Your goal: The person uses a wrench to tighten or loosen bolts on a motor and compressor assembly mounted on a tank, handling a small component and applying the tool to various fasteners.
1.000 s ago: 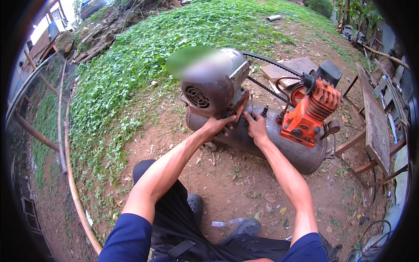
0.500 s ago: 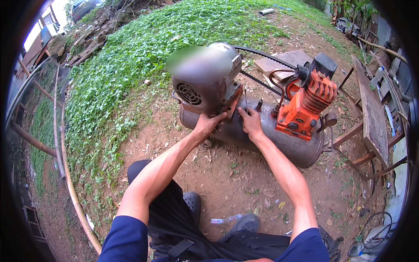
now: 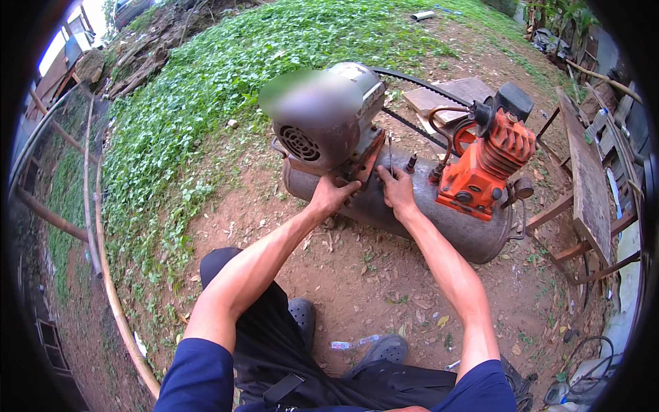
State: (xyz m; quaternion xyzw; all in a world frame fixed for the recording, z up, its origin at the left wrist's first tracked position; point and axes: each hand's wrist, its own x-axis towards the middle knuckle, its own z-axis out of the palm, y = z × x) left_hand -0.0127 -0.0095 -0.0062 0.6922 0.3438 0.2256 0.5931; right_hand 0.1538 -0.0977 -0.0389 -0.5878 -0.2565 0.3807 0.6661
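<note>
An air compressor lies across the ground before me, with a rusty grey tank (image 3: 449,223), a grey electric motor (image 3: 329,130) on its left and an orange pump (image 3: 473,180) on its right. At the motor's orange mounting bracket (image 3: 368,159), my left hand (image 3: 332,195) is closed, its curled fingers against the lower end; what they grip is hidden. My right hand (image 3: 398,190) pinches a thin metal rod-like tool (image 3: 390,152) that stands nearly upright just right of the bracket. Its lower end is hidden by my fingers.
A black drive belt (image 3: 425,86) runs from motor to pump. A short dark fitting (image 3: 410,163) sticks up from the tank beside my right hand. Wooden boards (image 3: 449,97) lie behind; a plank bench (image 3: 583,185) stands at right. Bamboo poles (image 3: 113,295) are at left.
Both hands stay at the bracket with hardly any movement. The whole scene has shifted slightly to the right in view.
</note>
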